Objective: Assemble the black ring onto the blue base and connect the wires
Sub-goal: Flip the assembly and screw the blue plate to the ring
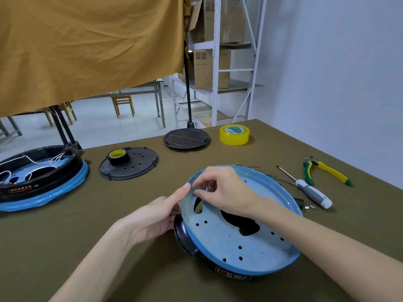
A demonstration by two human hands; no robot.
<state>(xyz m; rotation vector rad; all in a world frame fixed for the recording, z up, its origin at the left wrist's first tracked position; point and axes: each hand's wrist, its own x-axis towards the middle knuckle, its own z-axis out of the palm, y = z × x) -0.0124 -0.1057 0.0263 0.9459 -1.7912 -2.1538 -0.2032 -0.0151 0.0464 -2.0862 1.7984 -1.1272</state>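
Note:
A blue base [231,243] with several holes lies tilted in front of me, its open side up. A black ring [185,238] shows beneath it at the left and front. My left hand [157,216] holds the base's left rim, thumb pressed on the edge. My right hand [220,188] reaches over the base and pinches something small at the inner left wall; I cannot tell what it is. Thin blue wires [272,177] lie just behind the base.
A second blue-and-black unit [43,186] with white wires sits at the far left. Behind are a black perforated plate [135,164] carrying a black tape roll [118,156], a round dark disc [186,138] and yellow tape [234,134]. A screwdriver [309,189] and pliers [327,171] lie right.

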